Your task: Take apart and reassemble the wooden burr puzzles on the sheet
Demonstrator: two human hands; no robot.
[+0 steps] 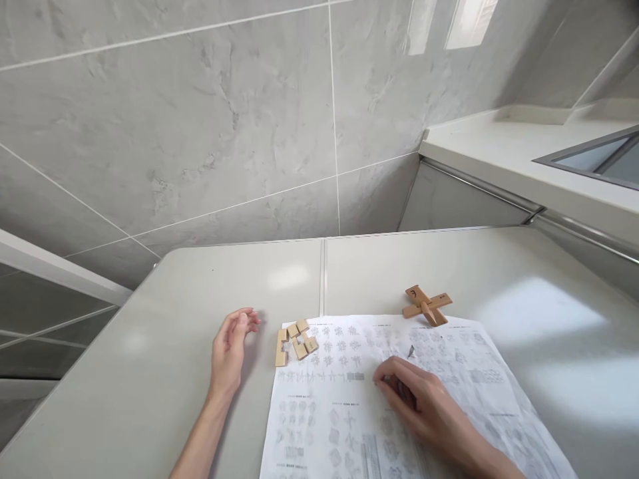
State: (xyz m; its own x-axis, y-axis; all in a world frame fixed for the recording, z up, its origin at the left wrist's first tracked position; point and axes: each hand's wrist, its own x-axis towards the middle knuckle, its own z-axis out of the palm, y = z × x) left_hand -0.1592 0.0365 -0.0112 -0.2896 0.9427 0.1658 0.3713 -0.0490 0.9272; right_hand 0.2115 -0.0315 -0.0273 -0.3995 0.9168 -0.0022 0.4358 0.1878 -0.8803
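A printed instruction sheet (349,412) with many small diagrams lies on the pale table (164,332). My right hand (424,402) rests palm down on the sheet, fingers loosely curled toward its middle, holding nothing. My left hand (230,349) lies on the bare table left of the sheet, on its edge with fingers relaxed and apart, empty. Several loose wooden puzzle pieces (295,341) sit at the sheet's top left corner, just right of my left hand. A partly joined wooden cross-shaped puzzle (426,306) stands beyond the sheet's top edge.
A grey tiled wall (224,120) rises behind the table. A white counter (524,159) with an inset metal-framed panel (599,156) runs along the right. A seam (323,276) divides the tabletop down the middle.
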